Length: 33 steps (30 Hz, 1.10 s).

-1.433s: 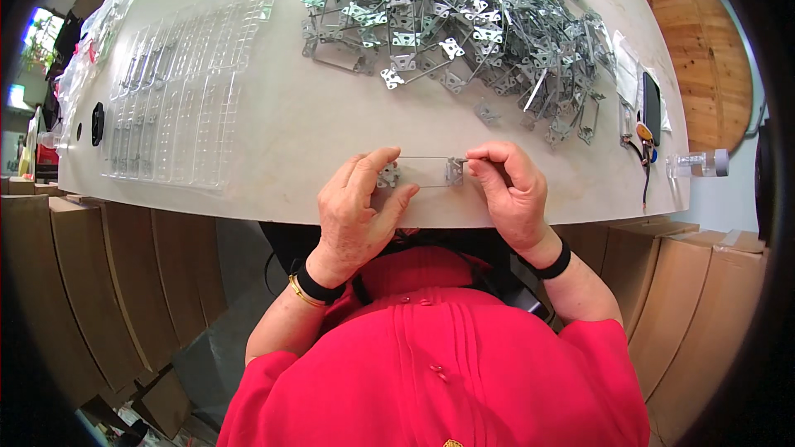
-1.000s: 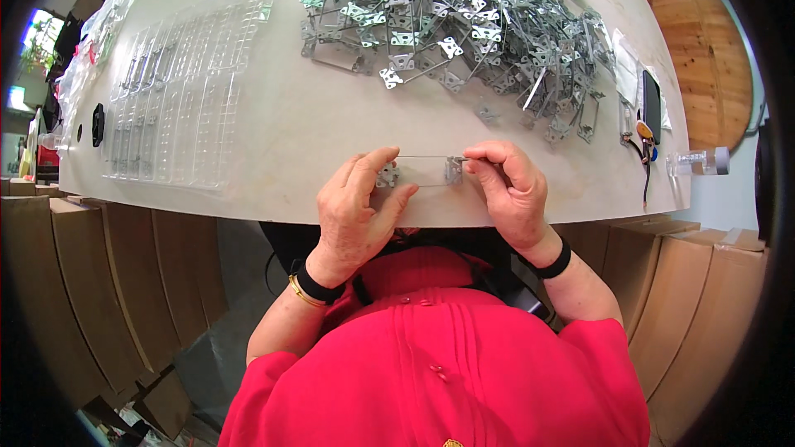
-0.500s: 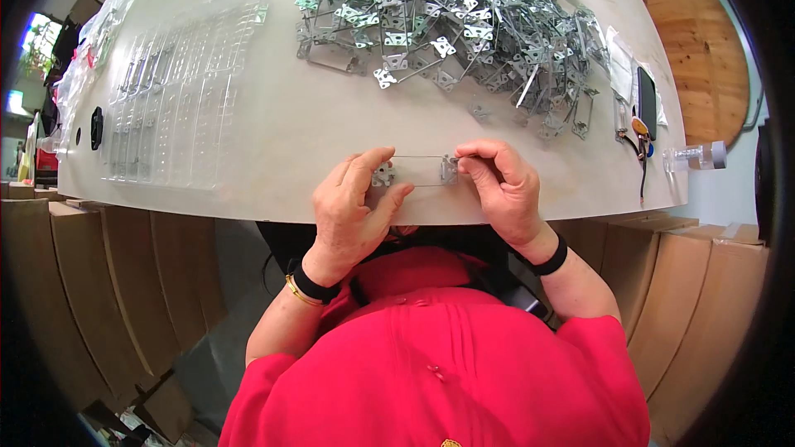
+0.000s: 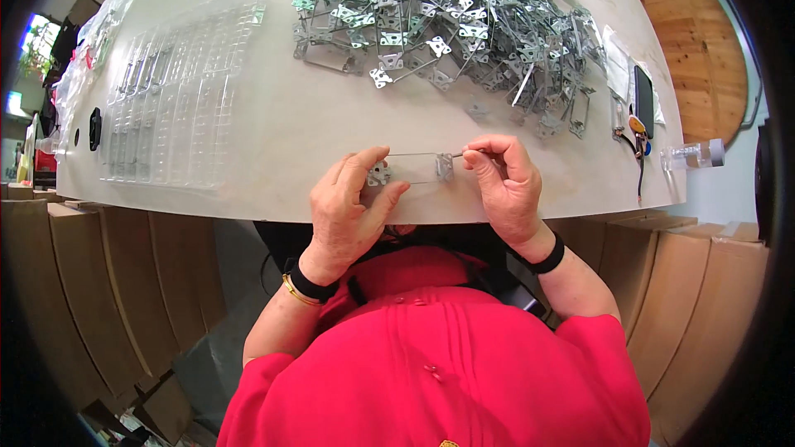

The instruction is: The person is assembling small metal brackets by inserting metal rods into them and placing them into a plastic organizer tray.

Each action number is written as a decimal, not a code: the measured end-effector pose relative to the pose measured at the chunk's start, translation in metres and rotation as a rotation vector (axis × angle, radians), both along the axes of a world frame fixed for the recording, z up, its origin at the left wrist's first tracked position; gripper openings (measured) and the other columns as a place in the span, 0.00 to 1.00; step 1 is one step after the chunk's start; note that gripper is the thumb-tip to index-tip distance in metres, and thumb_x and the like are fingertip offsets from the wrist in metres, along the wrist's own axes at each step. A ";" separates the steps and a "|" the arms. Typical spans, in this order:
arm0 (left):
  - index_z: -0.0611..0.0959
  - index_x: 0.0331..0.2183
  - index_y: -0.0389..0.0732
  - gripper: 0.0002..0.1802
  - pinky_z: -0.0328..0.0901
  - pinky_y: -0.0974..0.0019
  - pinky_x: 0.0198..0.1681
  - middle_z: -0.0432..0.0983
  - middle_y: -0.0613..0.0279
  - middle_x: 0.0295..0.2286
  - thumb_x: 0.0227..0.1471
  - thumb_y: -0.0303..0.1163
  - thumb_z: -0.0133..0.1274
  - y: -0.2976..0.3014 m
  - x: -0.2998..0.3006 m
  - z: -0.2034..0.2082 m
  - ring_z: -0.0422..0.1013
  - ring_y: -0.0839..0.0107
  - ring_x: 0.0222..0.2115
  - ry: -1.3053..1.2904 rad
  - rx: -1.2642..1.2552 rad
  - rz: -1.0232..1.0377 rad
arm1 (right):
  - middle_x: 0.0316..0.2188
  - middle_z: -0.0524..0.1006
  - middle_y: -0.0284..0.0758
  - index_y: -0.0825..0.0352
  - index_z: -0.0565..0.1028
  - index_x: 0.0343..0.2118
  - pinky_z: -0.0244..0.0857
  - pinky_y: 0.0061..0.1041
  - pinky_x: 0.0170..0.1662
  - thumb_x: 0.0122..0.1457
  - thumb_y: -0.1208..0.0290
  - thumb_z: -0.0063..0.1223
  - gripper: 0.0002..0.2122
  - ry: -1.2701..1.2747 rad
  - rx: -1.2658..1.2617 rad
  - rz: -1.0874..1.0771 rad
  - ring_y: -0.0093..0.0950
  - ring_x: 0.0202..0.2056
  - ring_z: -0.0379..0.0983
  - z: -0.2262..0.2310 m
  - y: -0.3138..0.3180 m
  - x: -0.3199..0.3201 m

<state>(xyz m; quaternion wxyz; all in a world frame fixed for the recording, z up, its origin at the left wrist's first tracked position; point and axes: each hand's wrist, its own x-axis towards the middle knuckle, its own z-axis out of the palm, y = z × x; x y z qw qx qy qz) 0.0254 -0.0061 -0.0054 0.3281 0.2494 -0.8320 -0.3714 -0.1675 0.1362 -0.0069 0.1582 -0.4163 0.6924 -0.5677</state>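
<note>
A small metal bracket assembly spans the gap between my hands, near the front edge of the table. Two stamped plates are joined by thin parallel rods. Around its left plate curl the thumb and fingers of my left hand. Thumb and forefinger of my right hand pinch what looks like the end of the upper rod, just beyond the right plate. Farther back lies a big tangled heap of similar metal brackets.
A clear plastic tray with some metal parts in its slots lies at the left, beside a small black object. At the right are a phone, a corded tool and a clear bottle. Cardboard boxes flank the table.
My right thumb and forefinger have drawn slightly to the right, away from the right plate, and more of the rod shows between them. My left hand keeps its hold.
</note>
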 end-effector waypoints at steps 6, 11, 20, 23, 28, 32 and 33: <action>0.82 0.49 0.35 0.24 0.71 0.68 0.35 0.81 0.56 0.36 0.51 0.26 0.71 0.001 0.000 -0.002 0.76 0.69 0.32 0.004 0.038 0.046 | 0.36 0.80 0.31 0.68 0.79 0.43 0.70 0.19 0.38 0.65 0.81 0.61 0.06 0.066 -0.094 0.039 0.19 0.33 0.75 -0.002 -0.001 0.000; 0.82 0.49 0.34 0.24 0.71 0.69 0.36 0.81 0.55 0.37 0.51 0.25 0.71 0.001 0.000 -0.004 0.76 0.69 0.33 0.022 0.019 0.048 | 0.35 0.80 0.32 0.66 0.79 0.43 0.70 0.19 0.37 0.65 0.82 0.61 0.07 0.069 -0.017 0.065 0.20 0.32 0.75 0.003 0.000 0.001; 0.82 0.49 0.35 0.25 0.71 0.67 0.36 0.81 0.56 0.36 0.49 0.25 0.72 0.000 0.000 -0.003 0.76 0.68 0.33 0.031 0.028 0.045 | 0.35 0.80 0.32 0.66 0.79 0.43 0.69 0.19 0.35 0.63 0.82 0.63 0.07 0.128 -0.041 0.089 0.20 0.31 0.74 0.003 -0.002 0.002; 0.82 0.49 0.36 0.25 0.71 0.67 0.36 0.81 0.56 0.37 0.49 0.25 0.72 0.001 -0.001 -0.002 0.76 0.68 0.33 0.022 0.042 0.052 | 0.35 0.79 0.32 0.66 0.79 0.43 0.69 0.19 0.35 0.63 0.81 0.64 0.07 0.143 -0.032 0.088 0.20 0.31 0.74 0.004 -0.001 0.002; 0.82 0.49 0.36 0.25 0.71 0.67 0.36 0.81 0.56 0.37 0.49 0.25 0.72 0.001 -0.001 -0.002 0.76 0.68 0.33 0.013 0.046 0.050 | 0.35 0.79 0.32 0.67 0.79 0.42 0.70 0.19 0.35 0.63 0.80 0.65 0.07 0.165 -0.020 0.084 0.19 0.31 0.74 0.003 0.000 0.001; 0.82 0.49 0.36 0.25 0.70 0.68 0.34 0.81 0.56 0.36 0.49 0.25 0.72 0.001 -0.001 -0.002 0.75 0.69 0.32 0.043 0.021 0.048 | 0.35 0.79 0.33 0.67 0.78 0.42 0.70 0.18 0.35 0.63 0.80 0.64 0.07 0.131 -0.027 0.077 0.18 0.31 0.74 0.004 0.000 0.002; 0.82 0.49 0.36 0.25 0.70 0.68 0.34 0.81 0.56 0.36 0.49 0.25 0.72 0.001 -0.001 -0.002 0.75 0.69 0.32 0.037 0.032 0.050 | 0.35 0.79 0.33 0.67 0.78 0.42 0.70 0.18 0.35 0.64 0.80 0.64 0.07 0.133 -0.027 0.079 0.18 0.31 0.74 0.003 0.000 0.002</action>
